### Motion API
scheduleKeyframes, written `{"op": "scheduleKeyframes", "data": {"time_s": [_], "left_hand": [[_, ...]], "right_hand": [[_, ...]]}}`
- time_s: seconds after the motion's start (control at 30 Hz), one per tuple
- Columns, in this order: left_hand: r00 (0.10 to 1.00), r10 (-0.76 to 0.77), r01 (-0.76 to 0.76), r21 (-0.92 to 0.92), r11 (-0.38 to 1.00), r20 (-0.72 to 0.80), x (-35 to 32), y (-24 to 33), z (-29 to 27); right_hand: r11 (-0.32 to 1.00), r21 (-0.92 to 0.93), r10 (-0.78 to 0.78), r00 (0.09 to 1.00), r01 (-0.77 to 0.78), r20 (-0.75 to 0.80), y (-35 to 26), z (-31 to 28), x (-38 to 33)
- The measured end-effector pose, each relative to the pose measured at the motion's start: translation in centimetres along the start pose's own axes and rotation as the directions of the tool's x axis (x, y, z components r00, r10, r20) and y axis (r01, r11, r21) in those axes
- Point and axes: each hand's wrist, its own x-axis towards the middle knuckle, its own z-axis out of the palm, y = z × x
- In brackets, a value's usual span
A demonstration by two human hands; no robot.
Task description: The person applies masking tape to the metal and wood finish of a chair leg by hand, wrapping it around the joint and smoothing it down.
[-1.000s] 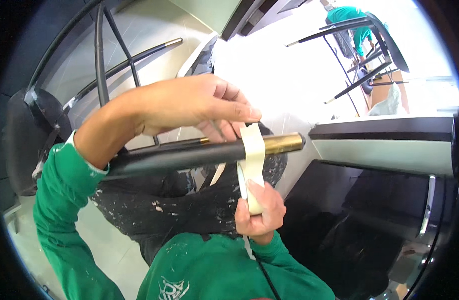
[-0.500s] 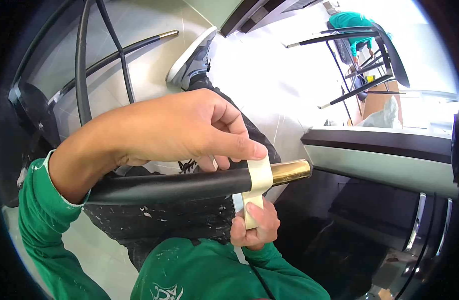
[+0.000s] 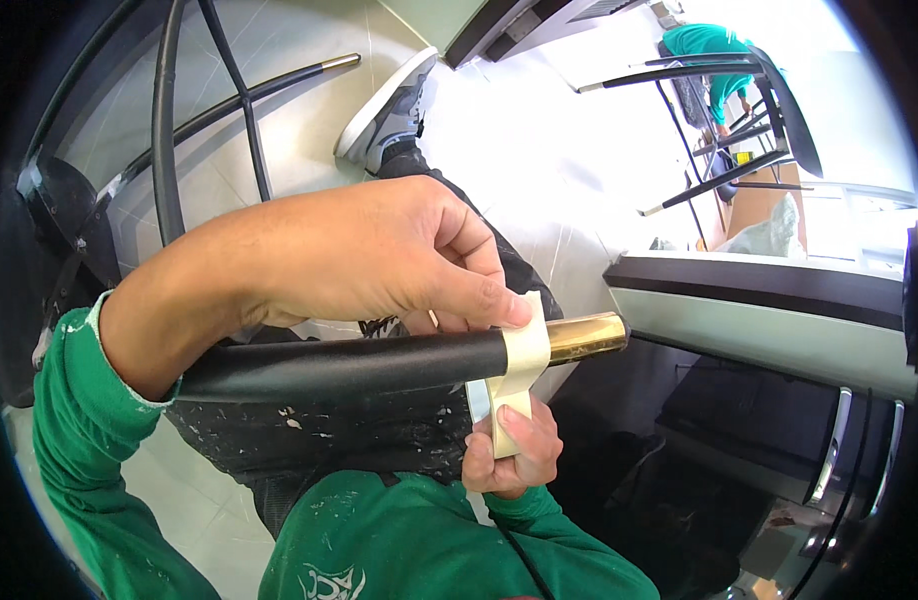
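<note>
A black leg [image 3: 359, 368] with a gold metal tip [image 3: 587, 338] lies across my lap. Cream masking tape [image 3: 525, 350] passes over it where black meets gold. From above, my left hand [image 3: 409, 255] pinches the tape's upper end between thumb and finger. Below the leg, my right hand [image 3: 514, 450] grips the rest of the tape, its thumb on the pale strip. Part of that tape is hidden behind the fingers.
More black legs [image 3: 165, 130] of upturned furniture stand at the left. A co-worker in green [image 3: 707, 45] bends beside another upturned chair [image 3: 714, 178] at the far right. A white-and-dark ledge [image 3: 759, 305] and a glossy black surface [image 3: 669, 440] lie to my right.
The leg's gold tip has risen slightly. My left thumb has shifted a little to the right, and the tape's end now sticks up past it. My right hand keeps its grip.
</note>
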Motion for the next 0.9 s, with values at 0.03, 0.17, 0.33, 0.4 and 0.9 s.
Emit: {"op": "scheduleKeyframes", "data": {"time_s": [0.03,0.17,0.33,0.4,0.9], "left_hand": [[1.000,-0.004,0.004,-0.001,1.000,-0.002,0.0,0.0,0.0],[1.000,-0.008,0.008,0.007,1.000,-0.006,0.1,-0.3,0.1],[1.000,-0.019,0.019,0.020,1.000,0.002,0.2,-0.3,0.3],[1.000,-0.028,0.028,0.040,0.999,0.010,0.2,-0.4,0.4],[0.775,0.623,-0.413,0.662,0.625,-0.105,-1.7,0.6,1.1]], "right_hand": [[1.000,0.002,-0.003,1.000,0.003,-0.001,0.0,0.0,0.0],[1.000,0.005,0.002,1.000,-0.002,0.005,0.0,-0.2,-0.2],[1.000,0.006,-0.004,1.000,0.004,-0.018,0.1,0.0,-0.3],[1.000,0.001,-0.002,0.999,0.002,-0.038,0.0,0.2,-0.1],[0.976,-0.174,0.122,0.991,-0.131,-0.062,-3.5,0.1,0.9]]}}
